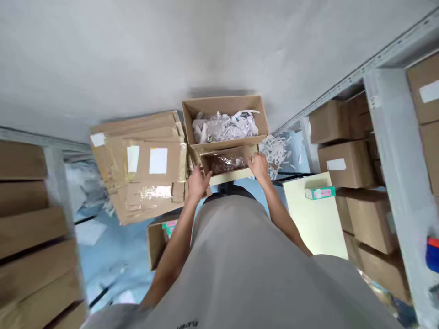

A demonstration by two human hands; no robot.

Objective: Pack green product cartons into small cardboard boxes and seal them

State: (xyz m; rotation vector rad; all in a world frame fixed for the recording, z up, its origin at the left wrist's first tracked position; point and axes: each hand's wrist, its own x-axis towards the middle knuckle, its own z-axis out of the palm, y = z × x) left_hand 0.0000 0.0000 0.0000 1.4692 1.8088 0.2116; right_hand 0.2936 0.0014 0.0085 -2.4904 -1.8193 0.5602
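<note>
In front of my body a small open cardboard box (pixel 212 161) holds crinkled clear plastic (pixel 229 163). My left hand (pixel 199 183) grips its left end, the thumb toward the near corner and the fingers partly hidden at the side. At the opposite end, my right hand (pixel 259 165) has its bent fingers on the box's right edge. Directly behind stands a larger open carton (pixel 224 104), filled with crumpled clear and white wrapping (pixel 226 127).
Flattened cardboard boxes (pixel 144 160) lean in a stack at left. Shredded white paper (pixel 275 151) lies at right, near a pale panel (pixel 317 224) bearing a green-and-pink small box (pixel 320 193). An open carton (pixel 156 246) stands below my left arm. Shelves of cartons (pixel 346 164) flank both sides.
</note>
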